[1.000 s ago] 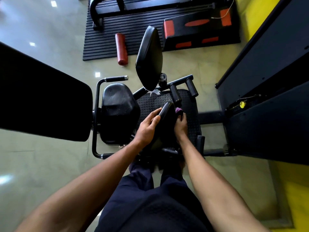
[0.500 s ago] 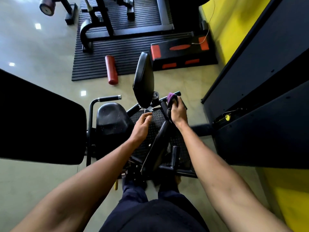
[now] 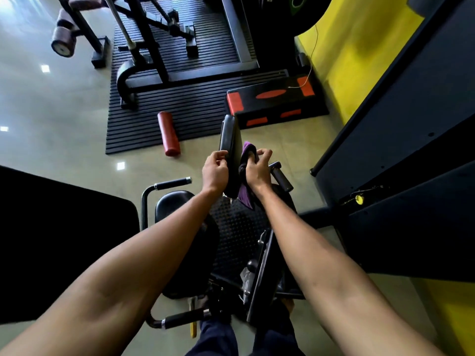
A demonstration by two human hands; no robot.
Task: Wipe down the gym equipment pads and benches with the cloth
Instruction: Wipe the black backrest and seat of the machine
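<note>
Far left, a big black pad (image 3: 64, 240) fills the edge of the scene. Beside it sits the machine's rounded seat (image 3: 174, 204), with a grip handle (image 3: 172, 184) just above. Out on the floor, a red roller (image 3: 168, 133) lies across the front edge of the ribbed mat (image 3: 133, 129).

Now the action. The left hand (image 3: 214, 172) grips the left edge of the upright back pad (image 3: 230, 147), fingers curled around its rim. On the pad's other side, the purple cloth (image 3: 244, 196) is pressed against the surface. It's bunched in the right hand (image 3: 257, 170), fingers wrapped around it, and a tail of cloth hangs below the wrist.

Behind them sits a black and red step platform (image 3: 275, 101). To the right, a dark machine housing (image 3: 398, 150) stands beside a yellow wall (image 3: 347, 60).
</note>
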